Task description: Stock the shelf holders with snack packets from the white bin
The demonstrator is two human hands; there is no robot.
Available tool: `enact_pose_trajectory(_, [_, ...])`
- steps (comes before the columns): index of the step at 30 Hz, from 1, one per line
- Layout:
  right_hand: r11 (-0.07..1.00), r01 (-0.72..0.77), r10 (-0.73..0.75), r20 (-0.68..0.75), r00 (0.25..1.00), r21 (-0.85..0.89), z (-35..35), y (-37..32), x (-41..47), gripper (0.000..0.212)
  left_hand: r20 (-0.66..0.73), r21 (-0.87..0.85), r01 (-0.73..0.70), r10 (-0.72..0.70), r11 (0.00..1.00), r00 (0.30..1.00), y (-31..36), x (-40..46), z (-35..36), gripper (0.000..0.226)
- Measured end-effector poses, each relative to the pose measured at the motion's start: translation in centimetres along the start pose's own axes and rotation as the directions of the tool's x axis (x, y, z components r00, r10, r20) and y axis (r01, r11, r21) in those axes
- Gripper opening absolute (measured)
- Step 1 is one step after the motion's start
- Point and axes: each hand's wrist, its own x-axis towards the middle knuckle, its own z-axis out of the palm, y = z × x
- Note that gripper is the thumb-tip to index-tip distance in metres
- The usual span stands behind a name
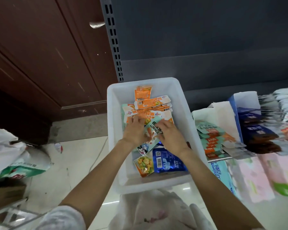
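Tiled floor, brown wooden cabinet behind; plastic bags lying far left. White bin standing at centre, within reach of both arms. Left hand and right hand are gathering a teal snack packet between curled fingers, above orange packets. Shelf holders are sitting just right of the bin, partly filled, likely to keep transfers short.

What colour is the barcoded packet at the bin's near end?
Shiny blue packet, clearest in the head view.
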Motion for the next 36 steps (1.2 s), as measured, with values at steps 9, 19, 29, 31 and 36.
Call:
enact_pose_trajectory(9, [0.987,-0.157,0.153,-0.133,0.979,-0.021,-1.0,-0.5,0.0,0.068,-0.014,-0.134,-0.148,0.148,0.980,0.989,1.2,-2.3,-0.1,0.054])
enact_pose_trajectory(19, [0.751,-0.016,0.317,-0.340,0.886,0.660,-9.6,1.6,-10.8,0.008,-0.491,-0.364,-0.570,0.369,0.737,0.789,8.4,-5.2,-6.7,0.026])
enact_pose_trajectory(29, [0.965,-0.162,0.263,-0.741,0.617,0.208,-13.1,9.1,-13.0,0.018,-0.267,-0.221,-0.404,0.344,0.888,0.900,15.3,-2.0,-1.6,0.024])
enact_pose_trajectory(31, [0.992,-0.125,0.080,-0.694,0.716,-0.014,-13.5,9.2,-11.5,0.022,-0.270,-0.193,-0.427,0.370,0.884,0.889,15.1,-2.2,-0.8,0.017])
enact_pose_trajectory(36, [0.852,-0.102,-0.096,-0.344,0.934,-0.514,-11.6,8.7,-6.5,0.017,-0.338,-0.107,-0.447,0.391,0.888,0.856,15.2,-2.4,-0.3,0.011])
